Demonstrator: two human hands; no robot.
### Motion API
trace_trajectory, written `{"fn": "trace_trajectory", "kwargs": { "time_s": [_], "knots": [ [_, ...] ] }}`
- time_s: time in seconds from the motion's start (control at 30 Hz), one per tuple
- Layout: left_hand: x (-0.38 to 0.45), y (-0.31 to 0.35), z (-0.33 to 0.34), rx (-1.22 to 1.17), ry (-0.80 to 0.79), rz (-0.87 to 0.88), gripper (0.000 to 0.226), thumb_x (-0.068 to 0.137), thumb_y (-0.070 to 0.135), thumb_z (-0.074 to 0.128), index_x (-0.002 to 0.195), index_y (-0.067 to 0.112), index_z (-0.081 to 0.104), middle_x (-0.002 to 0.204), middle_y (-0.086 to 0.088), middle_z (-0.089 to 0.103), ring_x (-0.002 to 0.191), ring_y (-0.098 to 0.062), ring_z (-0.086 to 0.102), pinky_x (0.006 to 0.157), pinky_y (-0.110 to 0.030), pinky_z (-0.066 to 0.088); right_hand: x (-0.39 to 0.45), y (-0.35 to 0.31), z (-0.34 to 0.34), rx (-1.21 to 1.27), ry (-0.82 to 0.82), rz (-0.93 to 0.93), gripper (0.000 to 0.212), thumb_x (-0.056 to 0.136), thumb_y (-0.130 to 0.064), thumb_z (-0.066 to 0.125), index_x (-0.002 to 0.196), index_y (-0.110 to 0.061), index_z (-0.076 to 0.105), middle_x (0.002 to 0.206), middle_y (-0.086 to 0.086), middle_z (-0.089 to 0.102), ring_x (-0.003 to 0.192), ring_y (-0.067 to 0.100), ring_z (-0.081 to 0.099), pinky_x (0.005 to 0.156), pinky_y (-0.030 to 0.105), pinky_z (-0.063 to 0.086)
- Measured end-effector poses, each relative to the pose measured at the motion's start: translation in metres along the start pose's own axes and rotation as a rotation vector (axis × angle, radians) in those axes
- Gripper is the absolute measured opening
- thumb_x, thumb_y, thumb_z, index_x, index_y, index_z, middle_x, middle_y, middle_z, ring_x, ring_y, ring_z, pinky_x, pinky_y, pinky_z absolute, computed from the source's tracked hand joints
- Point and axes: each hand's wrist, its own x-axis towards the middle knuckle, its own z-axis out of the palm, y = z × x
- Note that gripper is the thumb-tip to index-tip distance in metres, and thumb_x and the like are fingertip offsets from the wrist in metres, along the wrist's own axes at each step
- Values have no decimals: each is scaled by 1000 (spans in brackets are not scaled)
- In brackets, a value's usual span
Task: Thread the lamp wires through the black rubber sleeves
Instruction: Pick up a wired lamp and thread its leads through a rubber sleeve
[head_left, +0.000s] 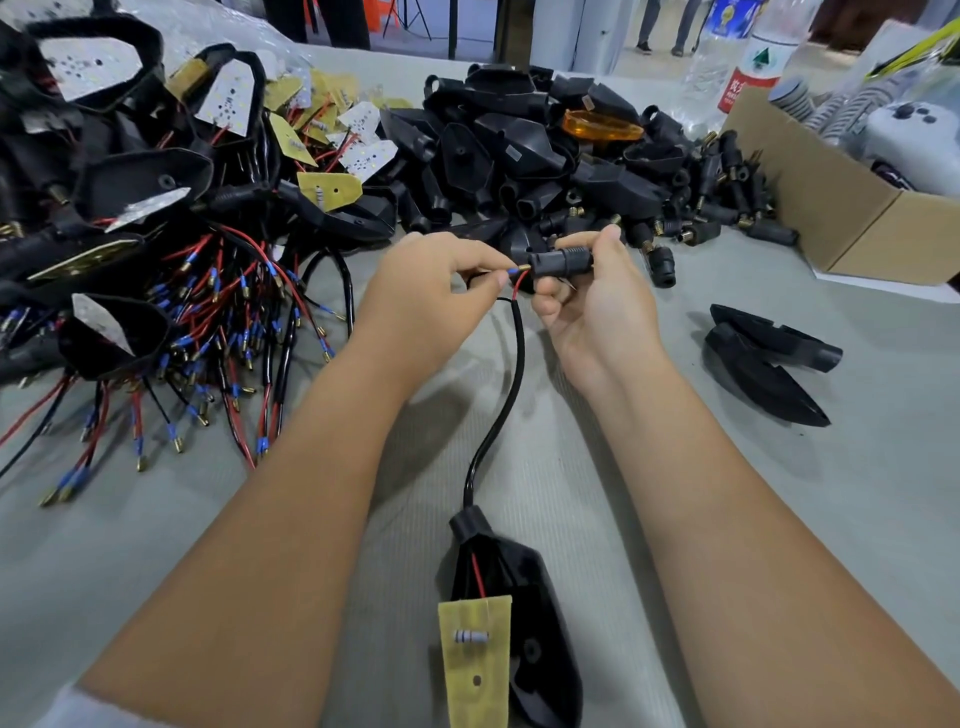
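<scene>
1. I am holding a black rubber sleeve (561, 262) above the middle of the counter (597, 493), its open end pointing toward my left hand.
2. My right hand (587, 301) is gripping the sleeve, thumb and forefinger curled round its ribbed body, the other fingers folded below it.
3. My left hand (436, 291) is pinching the lamp wire (514, 271) just behind its blue collar, its brass tip sitting right at the mouth of the sleeve; whether it is touching the rim I cannot tell.
4. A red lead (519, 286) is branching off below the pinch and joining the black cable (511, 384), which is curving down the counter toward me.
5. The cable is running into a black lamp housing (524, 613) lying near the bottom edge, with a yellow circuit board (475, 660) resting on it.
6. To the left, a tangle of wired lamps (171, 291) is spreading red and black leads with blue-collared tips over the counter.
7. Beyond my hands, a heap of empty black housings (509, 150) and loose sleeves (717, 192) is lying piled, an amber lens (602, 124) sitting on top.
8. To the right, two black shells (769, 358) are lying side by side, with an open cardboard box (852, 208) standing behind them.
</scene>
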Motion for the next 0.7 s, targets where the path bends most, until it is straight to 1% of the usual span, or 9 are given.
{"fn": "trace_trajectory", "kwargs": {
  "time_s": [0.07,0.13,0.2,0.27,0.37,0.47,0.57,0.63,0.7],
  "knots": [
    [0,0,0,34,4,-8,18,90,22,61,99,29,76,83,4,67,87,-20,55,77,-32,42,0,0,0,-30,-10,-10,41,109,-34,29,88,-8,52,49,-1,57,41,10,50,40,20,41],
    [0,0,-1,67,7,-7,18,90,23,60,99,27,75,84,2,66,92,-22,55,82,-34,43,-1,0,1,-88,-27,-44,40,109,-34,29,88,-8,52,52,-1,57,43,10,50,41,21,40],
    [-1,0,0,55,47,15,17,89,21,60,96,21,75,79,6,65,83,-12,55,80,-30,42,-1,1,1,-155,-39,-99,38,109,-33,30,89,-9,51,54,0,57,44,12,50,42,22,41],
    [-2,1,1,-40,101,-21,10,87,17,64,91,16,73,70,13,60,67,-1,52,70,-18,39,-1,1,1,-181,-51,-130,36,108,-32,31,89,-9,51,54,1,58,44,13,50,42,23,41],
    [-2,0,2,-119,123,-87,4,85,15,68,83,19,70,60,16,54,54,2,48,55,-9,32,-1,0,0,-167,-72,-106,33,107,-32,37,89,-9,52,56,1,59,46,13,51,44,23,42],
    [-2,-1,2,-127,112,-86,6,84,17,68,81,21,69,55,19,53,49,-1,44,52,-10,31,-3,-1,1,-111,-112,-62,20,104,-23,48,90,-9,52,58,0,58,48,12,52,46,22,44],
    [-1,0,4,-177,90,-113,8,86,18,67,81,23,69,60,15,56,49,-4,41,51,-13,31,-4,-1,3,-61,-120,-19,9,97,-4,53,89,-9,52,61,0,59,50,11,54,47,21,45],
    [-1,1,5,-235,62,-130,11,88,17,67,80,24,69,66,3,62,52,-4,41,53,-21,36,-4,0,3,-64,-114,-17,12,95,2,54,93,-9,52,62,0,58,51,10,53,48,20,45],
    [-1,3,5,-264,48,-138,13,88,15,68,79,25,69,73,-12,68,60,-10,47,58,-31,41,-4,1,2,-74,-122,-23,13,94,3,57,98,-8,50,65,1,56,52,9,51,49,19,44]
  ]
}}
